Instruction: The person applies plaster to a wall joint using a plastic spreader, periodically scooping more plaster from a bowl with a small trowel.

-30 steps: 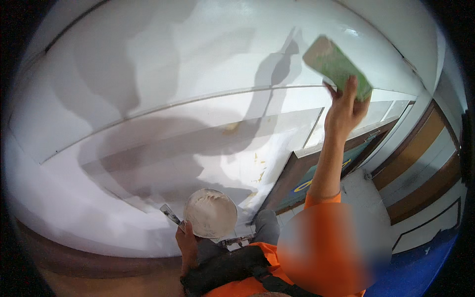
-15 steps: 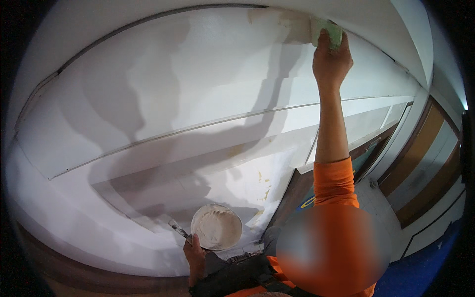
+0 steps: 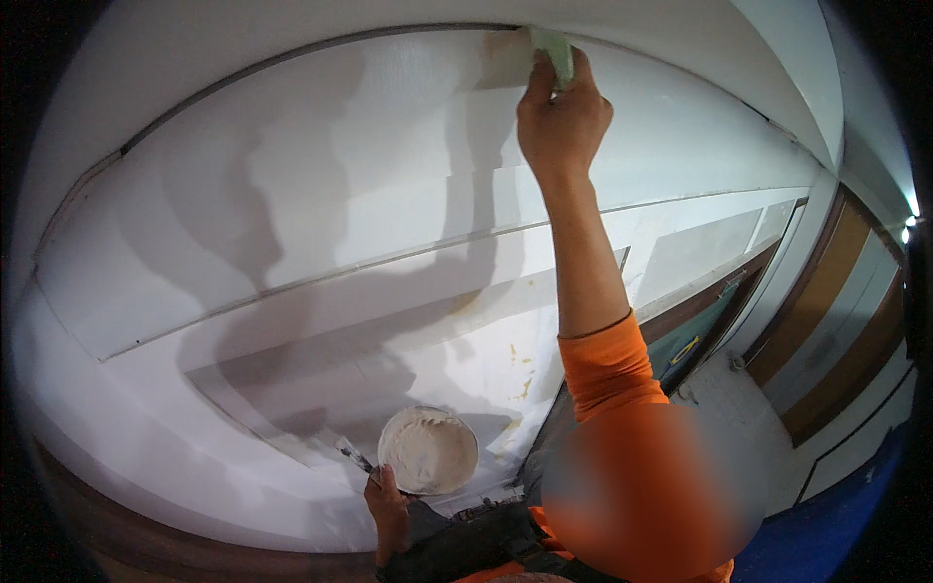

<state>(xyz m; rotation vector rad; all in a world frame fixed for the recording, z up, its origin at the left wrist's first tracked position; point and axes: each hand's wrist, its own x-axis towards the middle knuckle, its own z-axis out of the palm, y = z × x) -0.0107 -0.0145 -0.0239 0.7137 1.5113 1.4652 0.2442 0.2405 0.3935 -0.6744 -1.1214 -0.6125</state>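
My right hand (image 3: pixel 566 114) is raised high, gripping a pale green flat pad (image 3: pixel 551 58) against the top of the white wall panel (image 3: pixel 389 126), at the dark seam below the overhang. My left hand (image 3: pixel 389 500) is low in the middle, closed on a putty knife (image 3: pixel 359 461) held at the side of a round container (image 3: pixel 428 457) of pale, creamy paste, which it also seems to hold; how it supports the container is hidden. The lower panel (image 3: pixel 292 379) carries yellowish patches and shadows.
A dark-framed opening (image 3: pixel 700 340) with teal and yellow shows at the right, beside a striped wooden door (image 3: pixel 826 321). Pale floor (image 3: pixel 734 408) and a blue surface (image 3: pixel 836 505) lie low right. A white overhang (image 3: pixel 437 15) runs along the top, with lights at the far right.
My right hand has risen to the top seam with the green pad, then moved left along it. My left hand with knife and container sits a little lower and further right in the picture.
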